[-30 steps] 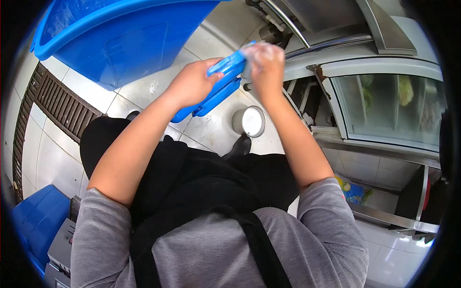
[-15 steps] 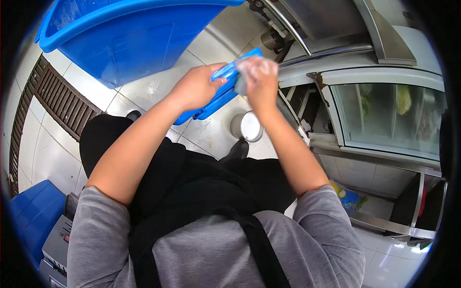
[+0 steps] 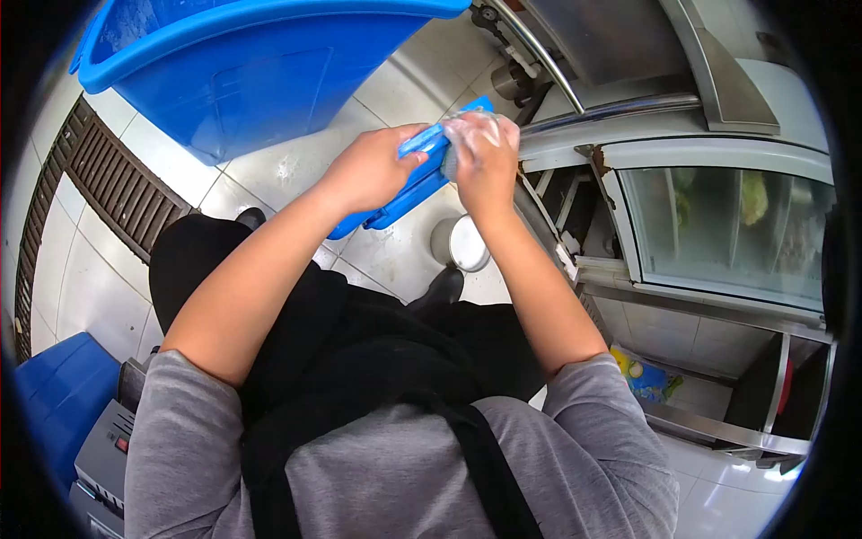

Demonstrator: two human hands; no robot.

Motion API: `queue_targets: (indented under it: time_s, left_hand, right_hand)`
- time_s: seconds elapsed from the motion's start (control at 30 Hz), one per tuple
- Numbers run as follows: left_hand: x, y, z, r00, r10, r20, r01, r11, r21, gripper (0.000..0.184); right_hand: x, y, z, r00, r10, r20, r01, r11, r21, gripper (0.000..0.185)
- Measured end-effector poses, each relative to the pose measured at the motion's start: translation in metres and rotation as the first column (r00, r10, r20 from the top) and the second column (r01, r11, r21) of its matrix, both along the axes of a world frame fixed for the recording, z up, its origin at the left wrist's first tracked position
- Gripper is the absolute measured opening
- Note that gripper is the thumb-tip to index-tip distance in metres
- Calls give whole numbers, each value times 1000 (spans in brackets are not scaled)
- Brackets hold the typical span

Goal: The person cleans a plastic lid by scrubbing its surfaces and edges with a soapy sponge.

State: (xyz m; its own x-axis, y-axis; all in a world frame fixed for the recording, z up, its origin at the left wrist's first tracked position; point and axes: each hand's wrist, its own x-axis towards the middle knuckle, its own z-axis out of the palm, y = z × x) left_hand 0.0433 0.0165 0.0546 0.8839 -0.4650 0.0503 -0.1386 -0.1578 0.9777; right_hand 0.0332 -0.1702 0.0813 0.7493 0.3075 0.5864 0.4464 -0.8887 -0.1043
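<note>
Blue plastic piece, held aslant above the tiled floor, out in front of the person's lap. Left hand grips its near edge, thumb on top, fingers closed round it. Right hand, sudsy, at the far end; fingers curled over a grey-green pad, pressed against the piece. Below, on the tiles: round metal container, whitish inside, beside a dark boot. Large blue bin beyond the left hand; slatted drain cover farther left. Glass-fronted cabinet to the right.
</note>
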Motion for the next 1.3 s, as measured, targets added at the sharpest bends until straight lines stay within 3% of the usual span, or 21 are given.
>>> queue_targets:
  time_s: [0.03,0.07,0.13,0.2,0.27,0.33,0.4,0.43,0.47,0.53,0.63,0.67,0.73,0.8,0.87,0.9,1.0,1.03,1.2,1.27,1.3]
  left_hand:
    - [2,0,0,1000,-20,11,20,1000,20,38]
    - [2,0,-1,999,-41,21,40,998,40,42]
    - [-1,0,-2,999,-42,3,42,999,26,41]
    - [2,-1,-3,999,-47,-1,47,999,11,40]
    - [2,-1,-10,999,-26,-38,25,999,-34,37]
    - [2,1,-7,997,-56,-46,54,998,-35,37]
    - [2,4,-4,996,-77,-49,76,996,-40,38]
    - [2,9,-5,992,-115,-46,113,992,-48,39]
    - [3,14,-6,987,-155,-42,153,987,-56,40]
    - [9,24,-10,983,-183,-24,182,982,-42,41]
    - [12,35,-18,979,-202,37,202,979,-3,41]
    - [14,37,-20,976,-199,92,198,980,18,39]
    - [20,45,-15,969,-208,135,197,976,89,39]
    - [22,49,-3,958,-229,175,202,967,157,38]
    - [20,54,22,975,-152,163,51,864,500,40]
    - [19,54,25,952,-167,255,1,839,545,40]
    - [23,44,24,936,-184,301,-8,842,539,38]
    - [26,46,15,917,-174,360,-50,843,535,35]
    - [27,45,10,927,-119,355,-76,869,489,32]
    - [25,40,8,945,-79,316,-80,884,460,30]
    - [25,35,4,943,-68,325,-85,897,435,30]
  right_hand:
    - [9,-14,-4,999,13,43,-10,997,-77,11]
    - [22,-29,-6,993,-94,75,99,993,-57,12]
    - [35,-36,7,979,-187,-78,198,965,170,16]
    - [24,-26,4,980,-196,-47,200,971,128,14]
    - [5,-7,-2,999,28,28,-25,995,-98,12]
    - [8,-14,3,1000,21,14,-19,995,-95,15]
    - [32,-40,13,973,-200,-114,211,974,88,14]
    - [36,-49,19,933,-147,-328,256,912,321,17]
    - [36,-56,22,739,-36,-673,513,677,528,20]
    - [30,-67,27,627,296,-720,581,438,686,27]
    - [18,-71,19,659,456,-599,456,391,799,38]
    - [16,-72,14,658,461,-596,456,386,802,38]
    - [8,-65,11,731,389,-560,257,604,755,46]
    - [3,-61,6,746,337,-575,265,641,720,47]
    - [5,-55,-5,769,349,-535,210,653,728,46]
    - [3,-42,-5,768,349,-537,214,651,728,46]
    - [1,-8,-18,826,203,-526,165,805,570,43]
    - [3,1,-20,898,174,-405,7,913,409,43]
    - [8,10,-21,939,199,-280,2,813,583,30]
    - [10,0,-20,980,19,-196,96,822,562,18]
    - [11,1,-21,968,4,-249,151,784,602,14]
